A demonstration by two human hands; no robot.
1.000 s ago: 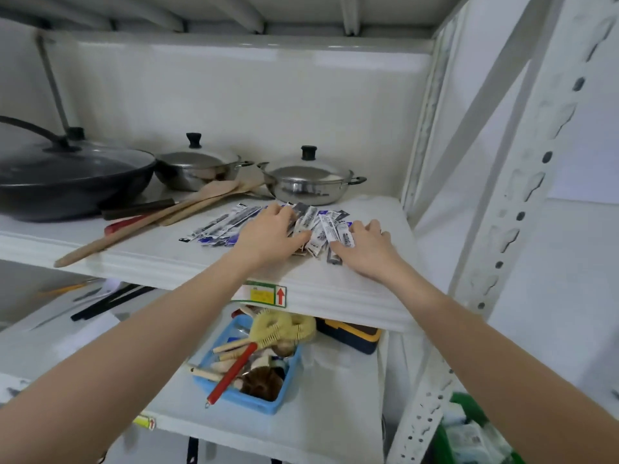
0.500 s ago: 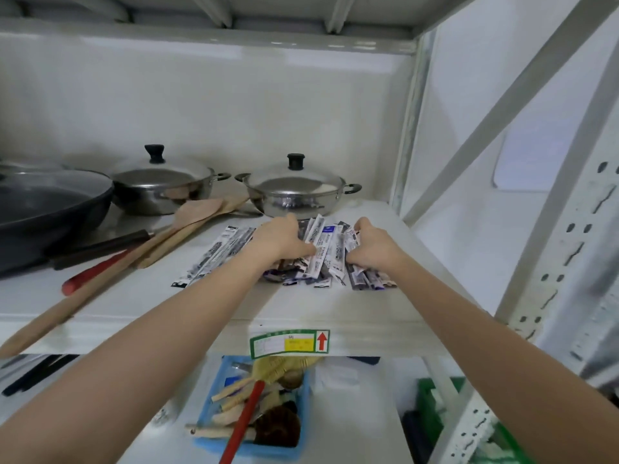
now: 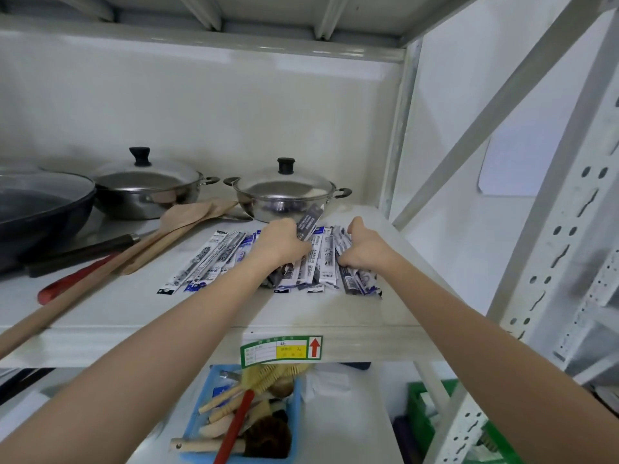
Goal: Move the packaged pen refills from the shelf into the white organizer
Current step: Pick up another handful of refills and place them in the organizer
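Observation:
A pile of packaged pen refills [image 3: 321, 262], narrow white, blue and black sleeves, lies on the white shelf [image 3: 134, 306] in front of a steel pot. My left hand [image 3: 281, 241] and my right hand [image 3: 363, 246] press in on the pile from either side, fingers curled around the packets. One dark packet sticks up tilted between my hands. A few more refill packets [image 3: 211, 259] lie loose on the shelf, left of my left hand. No white organizer is in view.
Two lidded steel pots [image 3: 284, 192] [image 3: 144, 185] and a dark pan [image 3: 37, 209] stand at the back. Wooden spatulas [image 3: 181, 226] and a red-handled tool [image 3: 70, 283] lie to the left. A blue bin of brushes [image 3: 241, 416] sits on the lower shelf, a green crate [image 3: 435, 410] lower right.
My hands went from lying flat on the spread packets to squeezing them together into a bunch between them. The camera moved closer and to the right.

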